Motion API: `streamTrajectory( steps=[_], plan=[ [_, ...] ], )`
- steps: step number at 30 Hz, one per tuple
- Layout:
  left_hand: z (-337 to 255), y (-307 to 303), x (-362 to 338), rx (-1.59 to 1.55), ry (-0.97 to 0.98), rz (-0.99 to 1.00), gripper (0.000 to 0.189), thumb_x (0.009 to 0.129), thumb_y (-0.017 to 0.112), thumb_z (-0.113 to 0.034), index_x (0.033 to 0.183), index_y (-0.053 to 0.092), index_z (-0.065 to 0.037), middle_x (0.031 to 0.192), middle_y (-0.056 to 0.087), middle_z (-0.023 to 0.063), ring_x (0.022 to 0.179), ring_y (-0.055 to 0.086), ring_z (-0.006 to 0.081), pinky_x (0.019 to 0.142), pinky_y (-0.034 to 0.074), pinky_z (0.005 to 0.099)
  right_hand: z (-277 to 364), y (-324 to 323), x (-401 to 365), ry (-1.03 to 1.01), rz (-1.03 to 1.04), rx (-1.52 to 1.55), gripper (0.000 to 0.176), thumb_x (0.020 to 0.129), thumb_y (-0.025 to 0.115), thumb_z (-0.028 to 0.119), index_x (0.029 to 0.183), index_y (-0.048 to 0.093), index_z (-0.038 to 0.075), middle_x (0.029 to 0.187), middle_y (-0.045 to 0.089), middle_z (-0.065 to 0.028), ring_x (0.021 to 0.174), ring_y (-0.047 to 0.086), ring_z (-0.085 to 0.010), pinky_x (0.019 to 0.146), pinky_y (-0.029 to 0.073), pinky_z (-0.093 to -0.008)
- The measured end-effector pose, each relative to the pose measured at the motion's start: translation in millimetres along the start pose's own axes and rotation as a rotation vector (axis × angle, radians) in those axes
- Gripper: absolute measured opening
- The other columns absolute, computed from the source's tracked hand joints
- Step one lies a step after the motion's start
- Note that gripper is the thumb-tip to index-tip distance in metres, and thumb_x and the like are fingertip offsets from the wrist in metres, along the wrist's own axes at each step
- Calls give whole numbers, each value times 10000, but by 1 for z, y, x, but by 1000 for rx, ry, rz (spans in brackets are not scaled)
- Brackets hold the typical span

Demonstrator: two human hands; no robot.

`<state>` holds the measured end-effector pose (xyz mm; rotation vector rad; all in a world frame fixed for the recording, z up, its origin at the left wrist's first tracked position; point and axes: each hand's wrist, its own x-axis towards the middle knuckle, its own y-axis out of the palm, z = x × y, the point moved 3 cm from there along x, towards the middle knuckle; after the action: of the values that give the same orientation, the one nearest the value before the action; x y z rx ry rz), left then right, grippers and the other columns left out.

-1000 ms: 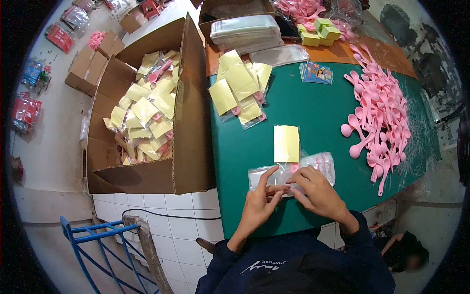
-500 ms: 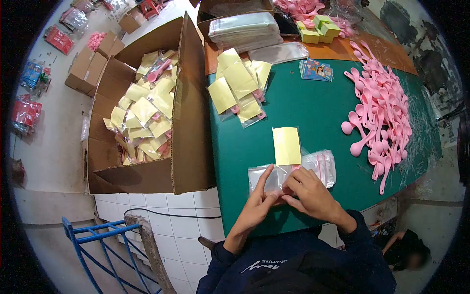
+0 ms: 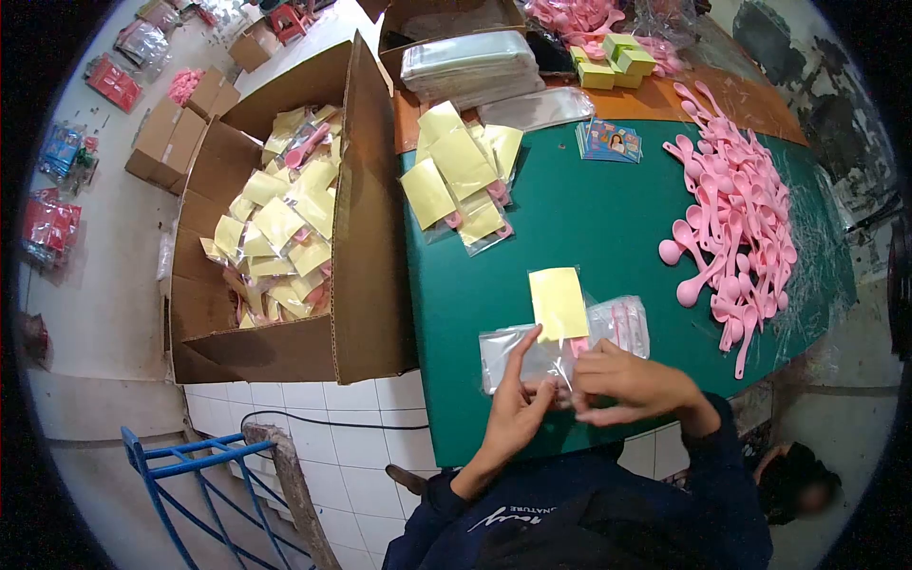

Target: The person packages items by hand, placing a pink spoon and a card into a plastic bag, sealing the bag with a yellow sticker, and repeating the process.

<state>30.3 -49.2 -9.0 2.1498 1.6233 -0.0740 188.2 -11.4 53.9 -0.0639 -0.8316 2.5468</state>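
In front of me a yellow card (image 3: 559,302) sits in a clear plastic bag, with a bit of pink spoon (image 3: 579,346) showing below it. The lower end of this bag is at my left hand (image 3: 516,413), whose thumb presses on the film while the index finger points up along the card's left side. Just right of the bag's lower end is my right hand (image 3: 632,385), fingers curled together; what they pinch, if anything, is hidden. Under and beside the bag lie flat empty clear bags (image 3: 503,356) and a stack of pink-striped bags (image 3: 622,323).
Pink spoons (image 3: 731,228) are heaped on the right of the green table (image 3: 608,218). Filled packets (image 3: 461,171) lie at the back left, printed cards (image 3: 611,141) at the back. A cardboard box (image 3: 370,237) of filled packets stands left. A person (image 3: 793,484) is low at right.
The bag with the yellow card has slid slightly towards me. My right hand has moved right and down, away from my left thumb. My left hand has shifted slightly down.
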Motion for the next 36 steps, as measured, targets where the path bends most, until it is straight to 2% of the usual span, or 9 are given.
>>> streamTrajectory(
  steps=[4,7,9,13,18,23,29,33,36],
  plan=[
    [-7,-8,2,-141,-29,20,495,940,412,-32,1389,211,-96,1047,622,177,922,634,206,734,517,264,-4,-48,-23,1,138,490,150,818,653,182,806,570,58,782,547,-47,758,537,-200,723,406,-351],
    [-7,-14,-1,1,-47,90,338,959,391,-70,1294,363,-40,1040,627,182,937,635,205,751,506,258,-63,-127,-86,89,-295,542,102,781,659,91,800,573,38,813,581,-53,770,555,-182,700,439,-333],
    [-5,-15,-2,40,-54,111,291,962,390,-80,1244,424,-18,1034,630,170,940,632,196,755,502,253,-98,-198,-126,577,-761,16,105,836,542,67,933,567,34,889,590,-77,832,582,-193,792,450,-358],
    [0,-20,-5,54,-39,108,248,965,388,-82,1159,500,24,1039,626,146,948,623,174,776,499,256,-78,-166,-151,700,-972,-1144,310,795,487,-12,1102,528,3,894,543,-109,805,533,-218,768,429,-324],
    [-2,-16,-8,-17,-1,96,234,966,386,-71,1110,526,51,1043,619,130,939,614,149,786,494,257,-10,9,-27,438,-373,-273,610,641,760,111,1159,443,65,1148,368,-173,952,498,-315,844,445,-386],
    [-7,-17,-18,-3,-38,174,227,962,394,-58,1105,535,47,1031,620,130,880,604,126,762,487,241,-25,40,-19,421,-657,-191,241,717,683,6,934,582,35,1013,475,-128,875,570,-274,765,494,-346],
    [-23,-24,-31,19,-122,145,273,949,419,-64,1212,448,3,1044,608,140,861,588,128,740,501,254,-23,34,-13,277,-626,-168,230,725,672,-21,938,592,13,1027,496,-129,883,585,-262,779,503,-321],
    [-11,-39,-31,203,102,-71,297,915,466,-25,1207,426,7,1057,571,149,904,601,169,773,513,283,-22,36,-14,231,-574,-23,240,708,688,-19,927,600,19,1056,483,-118,917,578,-237,795,506,-327],
    [-9,-33,-26,423,183,78,297,855,555,3,1138,469,-2,996,577,125,888,613,181,754,521,280,-18,41,-15,207,-533,23,230,698,699,-11,904,605,28,1075,467,-119,938,571,-230,799,508,-332]
  ],
)
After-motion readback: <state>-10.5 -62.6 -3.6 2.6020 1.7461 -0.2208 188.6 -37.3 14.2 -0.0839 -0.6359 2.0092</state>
